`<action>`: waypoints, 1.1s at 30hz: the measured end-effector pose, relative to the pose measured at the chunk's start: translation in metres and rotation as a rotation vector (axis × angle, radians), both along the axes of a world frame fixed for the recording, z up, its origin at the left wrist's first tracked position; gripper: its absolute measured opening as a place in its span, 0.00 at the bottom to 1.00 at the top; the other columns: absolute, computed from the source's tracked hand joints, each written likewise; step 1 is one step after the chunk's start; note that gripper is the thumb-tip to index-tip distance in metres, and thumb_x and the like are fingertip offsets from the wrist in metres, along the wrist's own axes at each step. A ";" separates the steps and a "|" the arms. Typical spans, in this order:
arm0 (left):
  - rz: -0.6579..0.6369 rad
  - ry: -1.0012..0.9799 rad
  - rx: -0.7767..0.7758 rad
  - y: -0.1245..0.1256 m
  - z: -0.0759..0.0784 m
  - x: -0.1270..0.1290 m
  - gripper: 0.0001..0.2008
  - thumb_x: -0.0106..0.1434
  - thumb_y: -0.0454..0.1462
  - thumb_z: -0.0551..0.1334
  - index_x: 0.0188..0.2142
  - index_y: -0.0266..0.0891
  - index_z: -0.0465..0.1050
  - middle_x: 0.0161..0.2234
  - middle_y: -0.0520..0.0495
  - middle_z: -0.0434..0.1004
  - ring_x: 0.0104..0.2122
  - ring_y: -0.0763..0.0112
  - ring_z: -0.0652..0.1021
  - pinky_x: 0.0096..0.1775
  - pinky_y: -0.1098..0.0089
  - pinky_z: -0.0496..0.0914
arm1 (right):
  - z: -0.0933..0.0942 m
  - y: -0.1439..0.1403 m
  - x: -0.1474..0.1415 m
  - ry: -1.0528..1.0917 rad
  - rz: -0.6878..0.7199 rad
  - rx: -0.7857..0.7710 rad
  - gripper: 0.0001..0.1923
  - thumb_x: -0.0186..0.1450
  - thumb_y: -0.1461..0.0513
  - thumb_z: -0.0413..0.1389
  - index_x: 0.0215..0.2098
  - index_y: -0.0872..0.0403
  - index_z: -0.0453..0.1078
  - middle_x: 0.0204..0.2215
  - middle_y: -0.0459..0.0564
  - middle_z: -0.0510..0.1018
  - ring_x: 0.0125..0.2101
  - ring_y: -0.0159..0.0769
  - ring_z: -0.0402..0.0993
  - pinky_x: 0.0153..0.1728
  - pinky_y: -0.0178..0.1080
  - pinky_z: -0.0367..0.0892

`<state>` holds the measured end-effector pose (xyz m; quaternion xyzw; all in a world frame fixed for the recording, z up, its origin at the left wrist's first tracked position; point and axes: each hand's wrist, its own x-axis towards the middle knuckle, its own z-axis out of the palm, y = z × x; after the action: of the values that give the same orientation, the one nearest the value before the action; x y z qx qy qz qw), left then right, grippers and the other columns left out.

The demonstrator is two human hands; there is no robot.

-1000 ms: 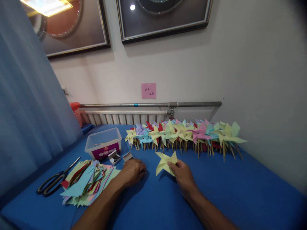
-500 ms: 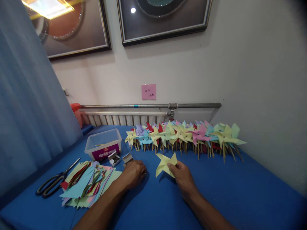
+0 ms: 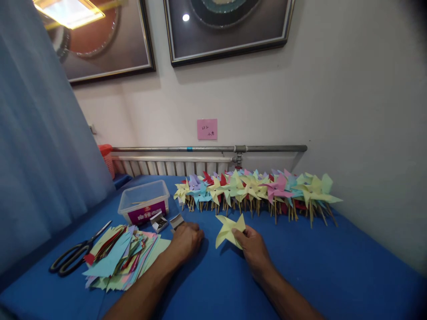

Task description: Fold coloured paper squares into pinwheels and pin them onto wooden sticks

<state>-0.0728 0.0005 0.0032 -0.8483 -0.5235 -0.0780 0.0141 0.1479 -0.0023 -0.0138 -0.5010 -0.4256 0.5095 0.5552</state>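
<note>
A pale yellow paper pinwheel (image 3: 227, 231), its points folded in to the middle, is pinched between the thumb and fingers of my right hand (image 3: 255, 249) above the blue cloth. It has no stick on it. My left hand (image 3: 187, 242) is at a small open cardboard box (image 3: 176, 221), its fingers curled down and covering the front of it. What those fingertips hold, if anything, is hidden. Just left of it lies a second small open box (image 3: 159, 221) with small dark pieces inside.
Several finished pinwheels on sticks (image 3: 250, 189) stand in a long cluster at the back. To the left are a stack of coloured cut paper (image 3: 123, 260), black-handled scissors (image 3: 75, 255) and a clear plastic tub (image 3: 143, 200) holding thin sticks. A wall pipe (image 3: 273, 149) runs behind.
Almost nothing differs. My left hand stays at the small box and my right hand keeps the pinwheel in nearly the same place; the view has tilted slightly.
</note>
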 end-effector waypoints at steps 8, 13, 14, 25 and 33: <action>0.144 -1.058 -0.331 0.005 0.000 0.010 0.06 0.57 0.38 0.62 0.29 0.37 0.75 0.26 0.49 0.73 0.26 0.71 0.70 0.31 0.71 0.62 | -0.006 0.006 0.000 -0.012 0.003 0.031 0.20 0.51 0.49 0.64 0.34 0.55 0.77 0.27 0.50 0.83 0.27 0.43 0.78 0.29 0.39 0.71; 0.152 -1.553 -0.680 -0.003 0.022 0.042 0.12 0.45 0.39 0.71 0.26 0.35 0.75 0.34 0.45 0.80 0.23 0.79 0.68 0.28 0.72 0.60 | -0.007 0.007 -0.001 0.106 0.026 0.086 0.21 0.52 0.49 0.66 0.36 0.55 0.77 0.25 0.49 0.82 0.25 0.41 0.77 0.27 0.39 0.70; 0.138 -1.584 -0.723 -0.004 0.026 0.048 0.13 0.43 0.39 0.73 0.25 0.34 0.74 0.36 0.44 0.80 0.23 0.79 0.69 0.28 0.72 0.61 | -0.006 0.007 -0.001 0.130 0.035 0.094 0.21 0.52 0.49 0.66 0.36 0.55 0.77 0.26 0.49 0.83 0.25 0.41 0.77 0.27 0.39 0.70; 0.085 -1.599 -0.606 0.006 0.007 0.080 0.15 0.43 0.42 0.74 0.25 0.34 0.74 0.20 0.52 0.72 0.21 0.78 0.67 0.27 0.73 0.59 | -0.006 0.009 0.001 -0.007 0.019 0.145 0.22 0.52 0.46 0.65 0.34 0.54 0.77 0.27 0.50 0.83 0.28 0.43 0.77 0.28 0.38 0.69; 0.139 -1.461 -0.415 0.002 0.002 0.081 0.12 0.49 0.42 0.69 0.25 0.36 0.74 0.19 0.54 0.67 0.22 0.76 0.64 0.27 0.73 0.58 | -0.006 0.005 -0.005 -0.048 0.017 0.160 0.19 0.54 0.47 0.65 0.35 0.53 0.77 0.28 0.49 0.83 0.30 0.43 0.78 0.31 0.38 0.69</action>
<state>0.0080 0.0023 0.0052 -0.5313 -0.4560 -0.5185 -0.4908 0.1432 0.0027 -0.0203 -0.4634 -0.4822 0.4665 0.5789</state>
